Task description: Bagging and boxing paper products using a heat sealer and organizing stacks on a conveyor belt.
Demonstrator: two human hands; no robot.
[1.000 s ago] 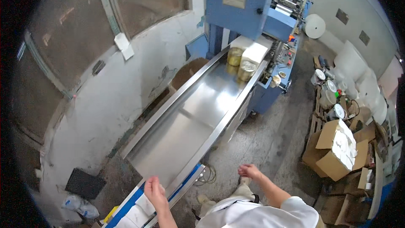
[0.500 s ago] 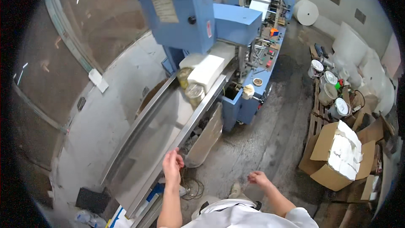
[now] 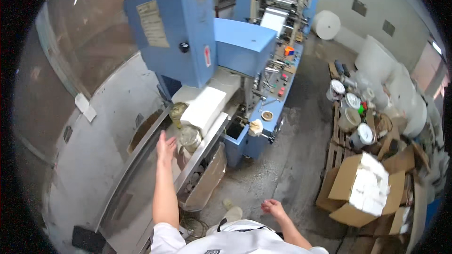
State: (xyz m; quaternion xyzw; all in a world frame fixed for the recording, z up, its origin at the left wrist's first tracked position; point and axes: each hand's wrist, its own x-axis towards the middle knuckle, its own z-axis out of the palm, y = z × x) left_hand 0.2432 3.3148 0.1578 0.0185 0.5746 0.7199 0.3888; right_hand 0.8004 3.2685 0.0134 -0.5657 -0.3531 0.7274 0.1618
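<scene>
My left hand (image 3: 166, 148) reaches over the metal trough (image 3: 136, 197) with its fingers stretched out, holding nothing. Just beyond its fingertips stand two clear jars (image 3: 190, 138), glassy and yellowish inside, pressed against the near end of a long white stack of what looks like folded paper (image 3: 203, 109). That stack comes out from under the blue machine (image 3: 181, 23). Hand and jars appear close but apart. Low in front of my body, my right hand (image 3: 273, 207) hangs in the air over the floor, its fingers loosely bent and nothing visible in them.
An open cardboard box (image 3: 346, 193) filled with white bundles stands at the right. Behind it are a wooden pallet (image 3: 335, 136) and several buckets (image 3: 362, 134). A clear bin (image 3: 205, 193) sits under the trough, and a large white roll (image 3: 326, 25) rests by the far wall.
My left hand has moved forward from the trough's near edge to over the trough, toward the jars. The view has shifted closer to the machine. My right hand stays low.
</scene>
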